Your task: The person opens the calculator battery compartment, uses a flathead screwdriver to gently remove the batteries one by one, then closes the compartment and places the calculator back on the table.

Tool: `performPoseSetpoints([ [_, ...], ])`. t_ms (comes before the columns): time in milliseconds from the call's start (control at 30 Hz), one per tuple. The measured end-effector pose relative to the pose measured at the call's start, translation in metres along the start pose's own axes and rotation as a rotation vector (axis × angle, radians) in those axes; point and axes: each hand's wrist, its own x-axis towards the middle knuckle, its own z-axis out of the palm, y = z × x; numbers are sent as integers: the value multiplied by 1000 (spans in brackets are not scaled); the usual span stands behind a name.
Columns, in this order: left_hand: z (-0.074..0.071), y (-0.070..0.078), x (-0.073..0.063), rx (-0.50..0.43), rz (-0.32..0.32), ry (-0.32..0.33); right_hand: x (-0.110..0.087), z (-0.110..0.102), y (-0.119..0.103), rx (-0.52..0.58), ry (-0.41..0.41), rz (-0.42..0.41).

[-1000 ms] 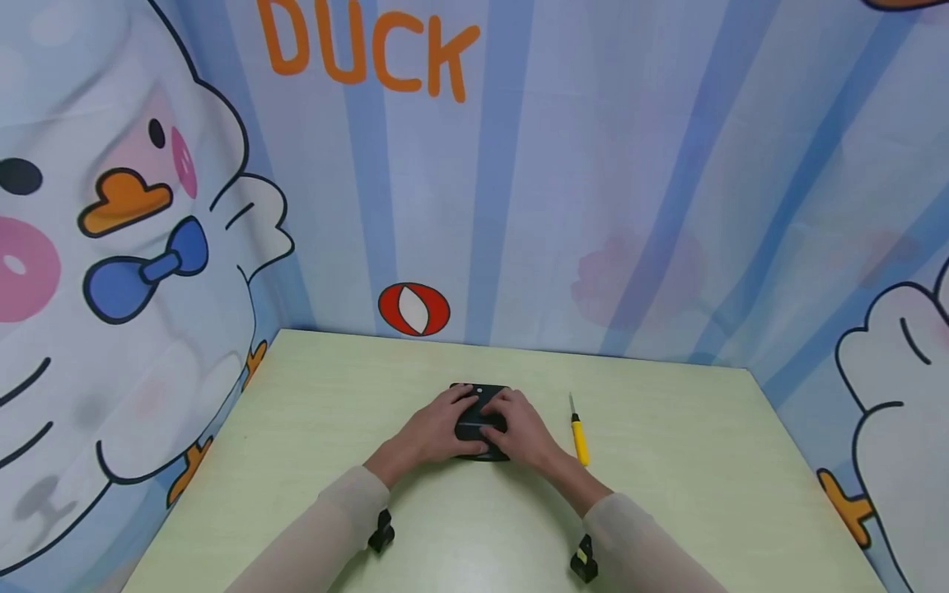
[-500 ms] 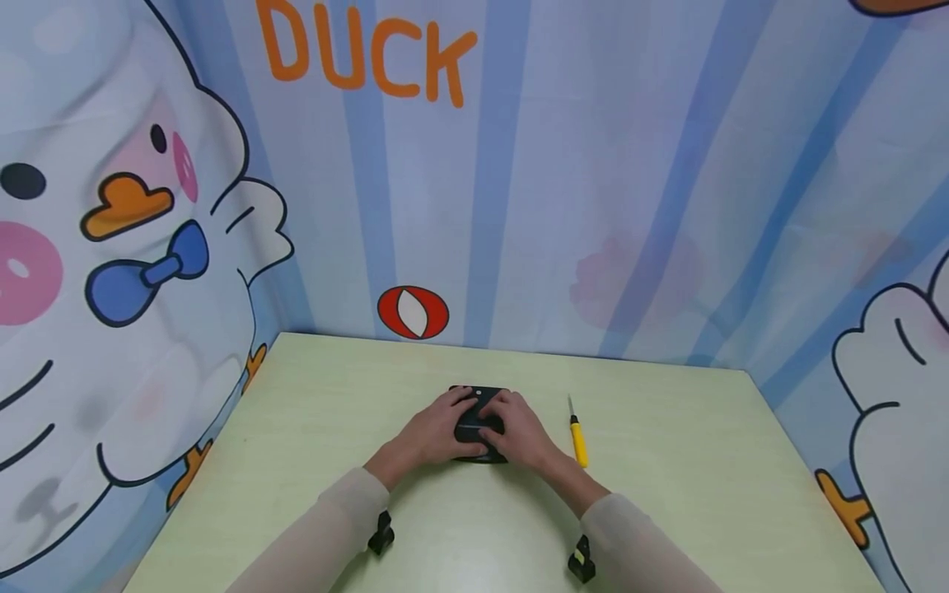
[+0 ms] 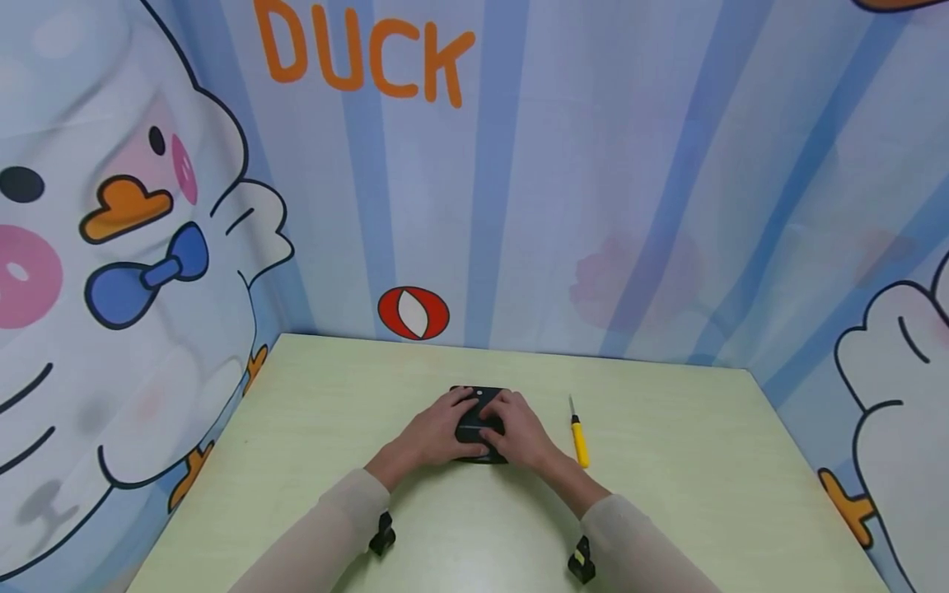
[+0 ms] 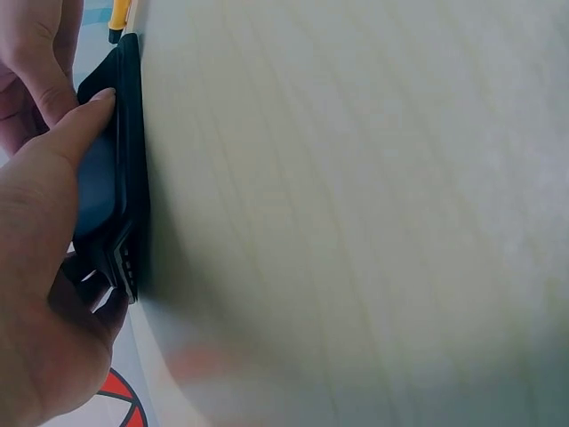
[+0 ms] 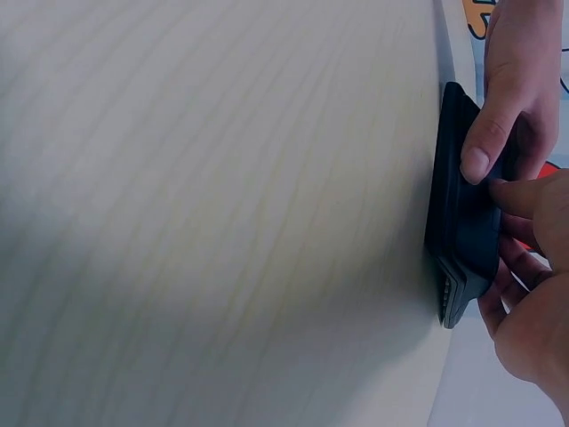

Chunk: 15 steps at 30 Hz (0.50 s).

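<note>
A flat black device (image 3: 470, 418) with a raised middle part lies on the table between both hands in the head view. My left hand (image 3: 436, 430) holds its left side, the thumb along the near edge. With bent fingers and thumb, my right hand (image 3: 523, 430) grips the raised part from the right. In the left wrist view the black device (image 4: 131, 156) shows small slots or ports on one side. The right wrist view shows the left thumb on the rim of the device (image 5: 452, 209). The fingers hide much of its top, so its exact kind is unclear.
A screwdriver (image 3: 580, 438) with a yellow handle lies to the right of the right hand, its tip pointing away. The pale wooden table (image 3: 667, 461) ends at a duck-printed curtain (image 3: 549, 206) behind and at both sides.
</note>
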Motion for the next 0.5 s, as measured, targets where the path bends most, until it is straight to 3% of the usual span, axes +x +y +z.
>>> performPoseSetpoints([
  [500, 1, 0, 1, -7, -15, -2, -1, 2, 2, 10, 18, -14],
])
